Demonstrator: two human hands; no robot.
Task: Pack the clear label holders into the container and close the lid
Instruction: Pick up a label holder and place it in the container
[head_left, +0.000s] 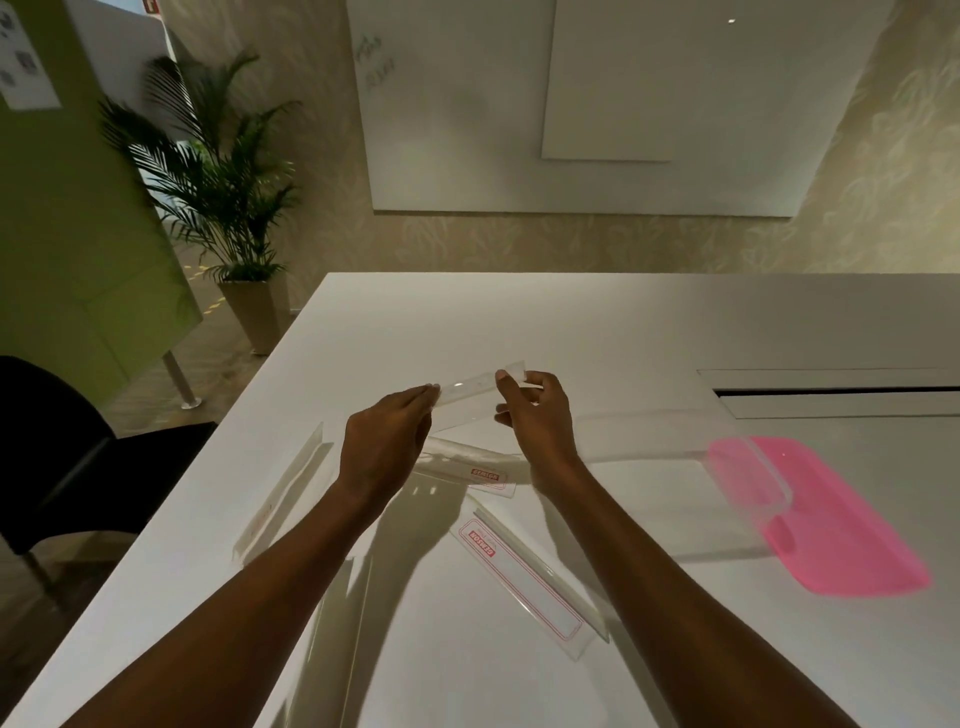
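Head cam: both hands are lifting one clear label holder (475, 391) off the table (571, 322), mid-table. Right hand (540, 421) is pinching its 3 o'clock end, thumb on top, fingers curling under. Left hand (387, 441) is meeting the 9 o'clock end w/ fairly straight fingers; pinching or just steadying, can't tell. Clear container (654, 434) is sitting open at the hands' 3 o'clock, pink lid (852, 525) lying flat by its 4 o'clock corner. Other holders (530, 571) are lying around 6–8 o'clock. Probably best: carrying it toward 3 o'clock, keeping it level & lengthwise w/ the container's long side, clearing the near-invisible rim, then lowering flat so later ones are stacking.
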